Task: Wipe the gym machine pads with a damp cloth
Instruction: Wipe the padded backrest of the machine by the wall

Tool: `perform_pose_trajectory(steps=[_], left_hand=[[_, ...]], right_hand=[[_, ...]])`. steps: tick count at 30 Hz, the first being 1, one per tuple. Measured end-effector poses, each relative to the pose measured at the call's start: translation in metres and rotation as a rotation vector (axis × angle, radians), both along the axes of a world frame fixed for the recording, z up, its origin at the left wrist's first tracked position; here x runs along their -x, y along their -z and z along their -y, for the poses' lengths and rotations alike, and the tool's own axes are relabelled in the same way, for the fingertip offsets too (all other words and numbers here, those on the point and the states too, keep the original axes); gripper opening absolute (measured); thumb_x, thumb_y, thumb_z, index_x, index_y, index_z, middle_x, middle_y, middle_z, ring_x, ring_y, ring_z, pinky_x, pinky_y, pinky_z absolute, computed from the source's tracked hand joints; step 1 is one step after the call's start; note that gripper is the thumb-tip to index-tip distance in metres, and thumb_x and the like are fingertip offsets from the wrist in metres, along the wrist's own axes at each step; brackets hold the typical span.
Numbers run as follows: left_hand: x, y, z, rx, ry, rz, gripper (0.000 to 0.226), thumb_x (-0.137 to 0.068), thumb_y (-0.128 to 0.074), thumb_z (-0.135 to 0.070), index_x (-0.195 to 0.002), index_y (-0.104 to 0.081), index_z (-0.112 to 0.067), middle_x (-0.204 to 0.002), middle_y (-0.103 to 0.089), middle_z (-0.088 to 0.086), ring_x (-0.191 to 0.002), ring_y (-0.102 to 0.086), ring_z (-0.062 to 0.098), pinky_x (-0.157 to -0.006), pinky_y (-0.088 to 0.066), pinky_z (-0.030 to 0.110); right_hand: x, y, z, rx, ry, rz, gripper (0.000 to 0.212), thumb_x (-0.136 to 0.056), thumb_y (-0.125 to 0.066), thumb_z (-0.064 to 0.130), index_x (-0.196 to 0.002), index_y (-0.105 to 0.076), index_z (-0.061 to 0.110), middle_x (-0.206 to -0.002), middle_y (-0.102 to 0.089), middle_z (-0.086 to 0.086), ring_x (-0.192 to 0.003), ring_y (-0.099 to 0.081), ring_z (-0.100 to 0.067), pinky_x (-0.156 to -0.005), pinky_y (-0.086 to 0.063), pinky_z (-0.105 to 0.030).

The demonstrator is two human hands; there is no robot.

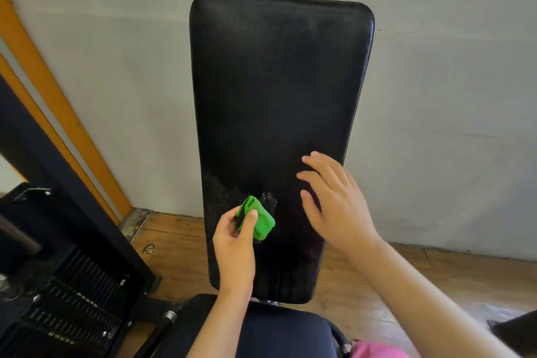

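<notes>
So, the biggest thing here is the pale grey wall (pixel 116 67) filling the far side, with orange stripes (pixel 43 81) running diagonally down its left part. Leaning up in front of it, dead centre, is the long black back pad (pixel 276 96) of the gym machine, textured vinyl with rounded corners, wider at the far end and narrower at the near end. Under it all is a wooden floor (pixel 180 241). On the left there's a dark frame post (pixel 58 183), and near-left of that a black weight stack (pixel 75 293) with its rows of plates. The dark seat pad (pixel 279 334) sits at the near end of the back pad, bottom centre.

The right hand (pixel 334 200) is over the lower right part of the back pad, fingers spread and mostly straight, holding nothing. Can't tell if the fingertips actually touch the vinyl or just float above it.

The left hand (pixel 235 238) is grasping the folded green cloth (pixel 261 221), thumb over the top and fingers curled under. The cloth is against the lower part of the back pad, a bit left of centre. Just beyond it on the far side there's a small shiny wet patch (pixel 268 199).

A scrap of pink fabric (pixel 377 350) pokes in at the near edge, and something small and shiny (pixel 148 248) lies on the floor by the post.
</notes>
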State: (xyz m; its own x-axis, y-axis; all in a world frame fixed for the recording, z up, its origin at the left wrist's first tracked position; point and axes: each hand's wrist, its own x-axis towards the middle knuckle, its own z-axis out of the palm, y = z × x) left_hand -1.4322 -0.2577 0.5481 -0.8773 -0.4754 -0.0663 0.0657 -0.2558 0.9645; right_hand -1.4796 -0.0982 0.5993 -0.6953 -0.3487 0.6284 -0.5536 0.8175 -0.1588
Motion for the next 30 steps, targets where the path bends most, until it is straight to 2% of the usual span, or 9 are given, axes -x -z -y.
perform_pose_trajectory(steps=[4,7,10,14,17,20,25,28,30], left_hand=[[0.011,-0.002,0.002,-0.073,-0.035,0.037,0.024,-0.088,-0.065,-0.019,-0.111,-0.063,-0.012,-0.106,-0.069,0.005,-0.094,-0.067,0.010,-0.062,-0.049,0.009],[0.017,-0.002,-0.002,-0.107,-0.067,0.040,0.022,-0.085,-0.069,-0.018,-0.106,-0.063,-0.016,-0.103,-0.071,0.004,-0.089,-0.068,0.005,-0.062,-0.050,0.008],[0.023,-0.005,-0.014,-0.102,-0.087,0.019,0.024,-0.081,-0.073,-0.014,-0.103,-0.063,-0.014,-0.099,-0.072,0.005,-0.090,-0.070,0.009,-0.068,-0.052,0.014],[0.033,-0.013,-0.028,-0.063,-0.142,-0.053,0.026,-0.079,-0.076,-0.010,-0.101,-0.063,-0.010,-0.095,-0.071,0.003,-0.087,-0.070,0.009,-0.069,-0.052,0.013],[0.039,-0.012,-0.040,0.054,-0.170,-0.050,0.026,-0.076,-0.079,-0.013,-0.095,-0.062,-0.013,-0.089,-0.070,0.001,-0.080,-0.070,0.010,-0.065,-0.054,0.018],[0.043,0.001,-0.049,0.146,-0.234,0.030,0.027,-0.075,-0.081,-0.014,-0.087,-0.058,-0.019,-0.083,-0.067,-0.001,-0.074,-0.068,0.009,-0.061,-0.055,0.022],[0.042,0.033,-0.048,0.188,-0.323,0.172,0.025,-0.075,-0.079,-0.012,-0.082,-0.055,-0.015,-0.078,-0.064,0.003,-0.069,-0.065,0.014,-0.056,-0.051,0.020],[0.036,0.048,-0.041,0.140,-0.361,0.295,0.025,-0.075,-0.079,-0.014,-0.082,-0.055,-0.017,-0.081,-0.063,0.003,-0.076,-0.064,0.020,-0.058,-0.047,0.021],[0.036,0.046,-0.038,0.096,-0.369,0.273,0.025,-0.075,-0.080,-0.016,-0.083,-0.056,-0.017,-0.081,-0.064,0.002,-0.078,-0.066,0.019,-0.062,-0.049,0.024]], right_hand=[[0.047,-0.021,-0.007,-0.348,-0.104,-0.197,0.033,-0.091,-0.058,0.018,-0.123,-0.063,0.012,-0.142,-0.050,-0.007,-0.139,-0.031,-0.022,-0.117,-0.019,-0.039],[0.072,-0.021,-0.015,-0.471,-0.112,-0.286,0.039,-0.092,-0.054,0.020,-0.131,-0.057,0.014,-0.147,-0.045,-0.006,-0.141,-0.029,-0.022,-0.118,-0.014,-0.039],[0.089,-0.010,-0.022,-0.572,-0.085,-0.446,0.044,-0.096,-0.043,0.023,-0.139,-0.045,0.015,-0.153,-0.032,-0.005,-0.143,-0.024,-0.022,-0.119,-0.010,-0.039],[0.098,-0.001,-0.020,-0.548,-0.062,-0.573,0.046,-0.094,-0.041,0.024,-0.140,-0.043,0.017,-0.152,-0.028,-0.004,-0.143,-0.025,-0.022,-0.120,-0.007,-0.038],[0.099,0.001,-0.022,-0.530,-0.068,-0.591,0.047,-0.094,-0.042,0.023,-0.141,-0.042,0.016,-0.152,-0.028,-0.004,-0.143,-0.025,-0.023,-0.119,-0.009,-0.039],[0.099,0.003,-0.023,-0.516,-0.055,-0.598,0.047,-0.096,-0.040,0.024,-0.142,-0.040,0.017,-0.153,-0.027,-0.004,-0.143,-0.025,-0.022,-0.120,-0.008,-0.039],[0.102,0.006,-0.023,-0.499,-0.049,-0.620,0.047,-0.096,-0.039,0.023,-0.143,-0.039,0.017,-0.153,-0.028,-0.004,-0.143,-0.024,-0.022,-0.120,-0.007,-0.039],[0.101,0.007,-0.023,-0.483,-0.053,-0.625,0.049,-0.096,-0.040,0.023,-0.144,-0.037,0.018,-0.153,-0.027,-0.003,-0.143,-0.025,-0.021,-0.120,-0.008,-0.039],[0.101,0.007,-0.022,-0.482,-0.056,-0.628,0.048,-0.096,-0.040,0.023,-0.144,-0.037,0.017,-0.153,-0.027,-0.003,-0.143,-0.026,-0.022,-0.119,-0.008,-0.039]])
